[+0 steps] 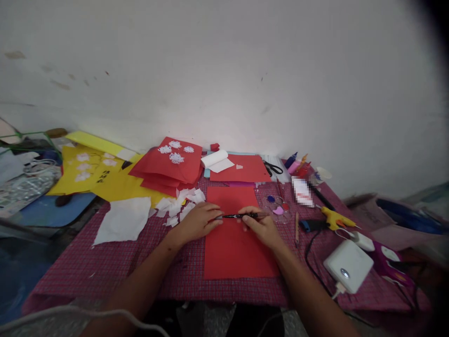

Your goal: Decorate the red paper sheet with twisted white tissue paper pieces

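Note:
A slim black pen (232,216) lies level across a sheet of red paper (233,252), just above or touching its surface. My right hand (259,225) is closed on the pen's right part, thumb and fingers pinching it. The fingers of my left hand (200,221) are closed about its left end, which is partly hidden by them. Whether that end is a cap or the tip I cannot make out. Torn white paper pieces (172,211) lie beside my left hand. Near my right hand are round dabs of paint (278,211) on a clear palette and a pencil (297,229).
Red sheets with white paper flowers (176,158) lie at the back, near a white paper roll (214,159) and black-handled scissors (273,168). A yellow glue gun (336,218) and a white power bank (348,266) with cables lie right. White paper (123,220) lies left.

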A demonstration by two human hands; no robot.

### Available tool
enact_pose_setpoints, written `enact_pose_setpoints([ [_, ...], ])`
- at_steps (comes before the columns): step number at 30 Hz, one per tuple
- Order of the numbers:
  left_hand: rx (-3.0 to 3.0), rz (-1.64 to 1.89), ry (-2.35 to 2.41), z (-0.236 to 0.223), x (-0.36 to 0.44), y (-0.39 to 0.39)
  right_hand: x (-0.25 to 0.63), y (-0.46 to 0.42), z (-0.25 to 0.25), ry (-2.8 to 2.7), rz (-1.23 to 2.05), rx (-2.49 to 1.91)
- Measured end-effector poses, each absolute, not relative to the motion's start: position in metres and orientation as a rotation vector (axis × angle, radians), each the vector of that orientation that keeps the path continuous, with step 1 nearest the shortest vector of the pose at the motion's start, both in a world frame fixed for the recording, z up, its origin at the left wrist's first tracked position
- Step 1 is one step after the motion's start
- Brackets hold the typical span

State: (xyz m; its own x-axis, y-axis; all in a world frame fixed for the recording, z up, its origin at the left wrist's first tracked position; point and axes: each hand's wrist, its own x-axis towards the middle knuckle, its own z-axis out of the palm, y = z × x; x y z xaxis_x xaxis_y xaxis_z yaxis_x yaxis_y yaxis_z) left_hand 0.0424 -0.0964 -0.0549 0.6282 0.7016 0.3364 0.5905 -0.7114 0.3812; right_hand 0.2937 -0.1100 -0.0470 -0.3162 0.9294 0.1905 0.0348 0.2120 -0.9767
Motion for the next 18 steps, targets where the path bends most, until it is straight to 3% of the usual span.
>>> enact_pose_setpoints([
  [18,2.616,0.662,1.03,-0.059,0.053,-0.106,0.275,-0.116,-0.061,-1.426,1.398,-0.881],
])
